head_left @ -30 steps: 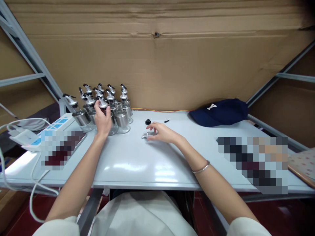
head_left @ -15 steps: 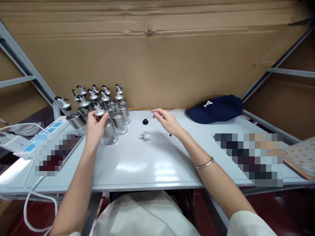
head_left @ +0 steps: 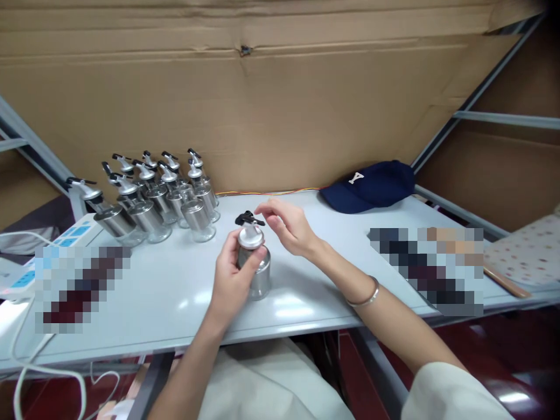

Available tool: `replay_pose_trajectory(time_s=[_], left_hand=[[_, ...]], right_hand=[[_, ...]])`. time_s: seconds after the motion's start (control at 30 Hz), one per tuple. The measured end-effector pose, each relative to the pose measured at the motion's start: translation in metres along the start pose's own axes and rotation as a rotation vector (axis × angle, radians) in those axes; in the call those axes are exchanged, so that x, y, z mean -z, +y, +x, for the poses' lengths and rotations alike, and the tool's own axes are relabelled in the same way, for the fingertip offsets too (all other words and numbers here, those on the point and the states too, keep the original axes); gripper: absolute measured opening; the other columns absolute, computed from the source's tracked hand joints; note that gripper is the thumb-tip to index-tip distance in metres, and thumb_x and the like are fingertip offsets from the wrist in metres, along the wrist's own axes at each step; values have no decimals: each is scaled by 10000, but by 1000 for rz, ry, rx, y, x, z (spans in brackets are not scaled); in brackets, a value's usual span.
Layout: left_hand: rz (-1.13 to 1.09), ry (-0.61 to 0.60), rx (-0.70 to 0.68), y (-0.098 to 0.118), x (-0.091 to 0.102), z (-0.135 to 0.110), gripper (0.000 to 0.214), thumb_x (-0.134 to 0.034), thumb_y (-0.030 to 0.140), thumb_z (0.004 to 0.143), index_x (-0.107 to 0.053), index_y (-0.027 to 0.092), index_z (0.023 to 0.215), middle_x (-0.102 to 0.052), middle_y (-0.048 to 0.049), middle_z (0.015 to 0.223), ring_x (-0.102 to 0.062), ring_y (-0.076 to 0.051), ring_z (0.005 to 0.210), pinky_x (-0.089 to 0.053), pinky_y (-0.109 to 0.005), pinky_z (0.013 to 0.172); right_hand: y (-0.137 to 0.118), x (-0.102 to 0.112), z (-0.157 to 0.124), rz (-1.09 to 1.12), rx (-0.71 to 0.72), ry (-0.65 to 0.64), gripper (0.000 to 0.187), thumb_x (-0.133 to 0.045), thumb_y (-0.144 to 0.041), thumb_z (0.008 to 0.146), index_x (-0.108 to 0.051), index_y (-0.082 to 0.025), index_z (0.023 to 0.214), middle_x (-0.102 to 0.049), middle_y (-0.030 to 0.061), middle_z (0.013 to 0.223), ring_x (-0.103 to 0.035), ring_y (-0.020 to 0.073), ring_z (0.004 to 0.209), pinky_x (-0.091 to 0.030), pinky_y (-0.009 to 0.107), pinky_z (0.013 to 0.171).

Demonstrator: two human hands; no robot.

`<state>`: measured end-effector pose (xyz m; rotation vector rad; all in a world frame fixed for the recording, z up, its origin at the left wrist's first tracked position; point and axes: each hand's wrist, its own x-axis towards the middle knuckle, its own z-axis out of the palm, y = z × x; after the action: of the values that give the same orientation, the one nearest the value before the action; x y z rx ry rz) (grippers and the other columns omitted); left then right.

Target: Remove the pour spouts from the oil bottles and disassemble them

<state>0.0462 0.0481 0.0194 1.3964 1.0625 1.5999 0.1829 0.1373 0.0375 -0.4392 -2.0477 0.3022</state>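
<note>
My left hand (head_left: 231,274) is wrapped around a glass oil bottle with a brushed-metal sleeve (head_left: 262,271), in the middle near the front of the table. The bottle's silver pour spout (head_left: 251,237) points away from me, with black parts at its tip. My right hand (head_left: 291,227) hovers just right of the spout, fingers loosely bent and apart, holding nothing I can see. Whether its fingertips touch the spout's black lever cannot be made out. Behind the spout, a black round piece (head_left: 243,217) overlaps the lever in view.
Several similar bottles with spouts (head_left: 149,219) stand at the back left, one bottle without a spout (head_left: 198,220) among them. A navy cap (head_left: 371,186) lies at the back right. A white power strip (head_left: 83,230) and cables are on the left; blurred-out items lie at both sides.
My left hand has brought the bottle from the group at the left to the middle, in front of me. My right hand has come close to its spout. The small clear piece is now hidden.
</note>
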Motion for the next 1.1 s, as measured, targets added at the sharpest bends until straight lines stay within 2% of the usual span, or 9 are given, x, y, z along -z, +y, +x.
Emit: replay_pose_trajectory(time_s=[0.1, 0.17, 0.33, 0.4, 0.47, 0.6, 0.77, 0.97, 1.1], left_hand=[[-6, -31, -50, -2, -10, -6, 301, -598, 433, 812, -582, 220, 1024, -624, -38, 963, -594, -165, 894, -467, -251, 816], [-1, -33, -74, -3, -12, -8, 295, -561, 456, 831, -580, 235, 1026, -624, -36, 959, -597, -169, 878, -469, -254, 800], [39, -14, -135, -9, -17, -10, 280, -518, 450, 860, -575, 240, 1036, -631, -43, 950, -607, -179, 880, -472, -273, 781], [47, -8, -162, -12, -20, -11, 290, -499, 438, 875, -567, 232, 1067, -639, -54, 988, -610, -188, 915, -473, -286, 797], [41, 12, -182, -15, -23, -12, 308, -481, 433, 886, -561, 217, 1090, -640, -67, 1014, -612, -198, 931, -478, -299, 802], [21, 34, -211, -19, -27, -16, 339, -483, 441, 882, -565, 201, 1107, -653, -66, 943, -621, -195, 858, -488, -294, 753], [36, 36, -241, -21, -25, -18, 322, -519, 449, 859, -586, 218, 1074, -651, -26, 802, -601, -154, 681, -475, -260, 644], [62, 42, -223, -17, -24, -18, 416, -515, 525, 832, -593, 201, 1082, -653, -43, 823, -594, -174, 693, -463, -279, 642], [68, 63, -233, -16, -26, -16, 399, -512, 544, 825, -606, 203, 1007, -644, -47, 835, -587, -180, 720, -460, -278, 649]], right_hand=[[-17, 3, 2, 92, 127, -50, 433, -317, -527, 911, -543, -159, 888, -537, 31, 717, -476, 135, 642, -423, 285, 638], [-24, 5, 4, 136, 125, -69, 402, -389, -530, 884, -546, -161, 851, -516, 24, 696, -471, 140, 646, -422, 286, 625], [-36, 4, 4, 348, -52, -150, 346, -417, -450, 892, -591, -151, 903, -577, 90, 946, -553, 170, 859, -465, 320, 761], [-40, 0, 1, 486, -137, -194, 341, -396, -428, 908, -590, -147, 918, -595, 87, 940, -576, 170, 876, -474, 327, 795], [-43, -4, -3, 537, -188, -176, 340, -378, -414, 917, -589, -148, 887, -606, 70, 859, -587, 160, 813, -486, 323, 776], [-48, -9, -9, 454, -130, -56, 351, -336, -394, 930, -564, -160, 800, -608, 66, 790, -582, 157, 753, -493, 325, 743], [-51, -7, -8, 340, 16, 2, 333, -292, -351, 941, -528, -177, 782, -635, 79, 783, -590, 163, 746, -490, 334, 734], [-47, -8, -7, 235, 118, 49, 324, -283, -356, 936, -525, -187, 802, -648, 87, 791, -600, 173, 743, -505, 347, 710], [-44, -8, -6, 187, 177, 111, 290, -298, -324, 921, -536, -188, 825, -636, 84, 774, -592, 184, 731, -508, 368, 690]])
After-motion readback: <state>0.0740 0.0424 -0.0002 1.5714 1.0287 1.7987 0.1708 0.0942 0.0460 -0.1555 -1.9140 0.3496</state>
